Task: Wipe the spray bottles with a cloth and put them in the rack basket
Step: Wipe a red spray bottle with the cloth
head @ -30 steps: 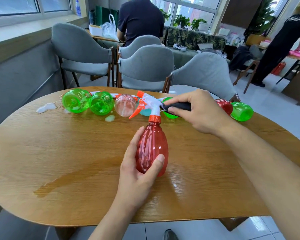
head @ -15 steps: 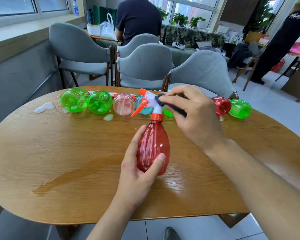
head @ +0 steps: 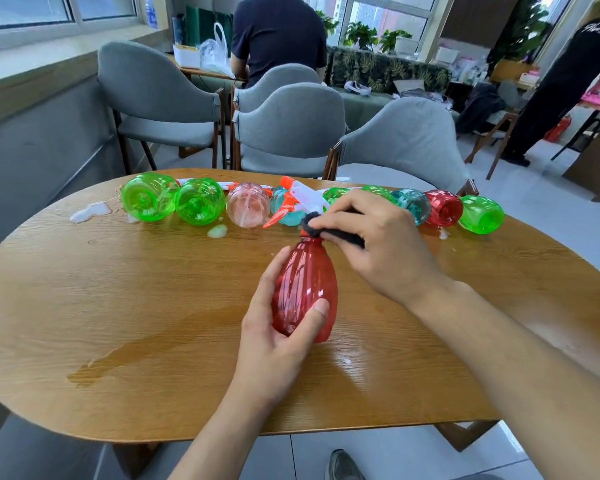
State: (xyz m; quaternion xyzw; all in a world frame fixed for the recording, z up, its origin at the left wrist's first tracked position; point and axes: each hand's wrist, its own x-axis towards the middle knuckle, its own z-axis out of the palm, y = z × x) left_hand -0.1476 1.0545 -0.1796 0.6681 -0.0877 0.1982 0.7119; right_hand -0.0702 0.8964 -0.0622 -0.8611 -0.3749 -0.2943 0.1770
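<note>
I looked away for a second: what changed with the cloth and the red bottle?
The right hand brought the dark cloth down from the white spray head to the red bottle neck. The left hand holds the bottle body as before; the bottle row stayed put.

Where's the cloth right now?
In the head view the dark cloth is just right of centre, pinched in the right hand and pressed on the neck of the red spray bottle that the left hand grips upright.
</note>
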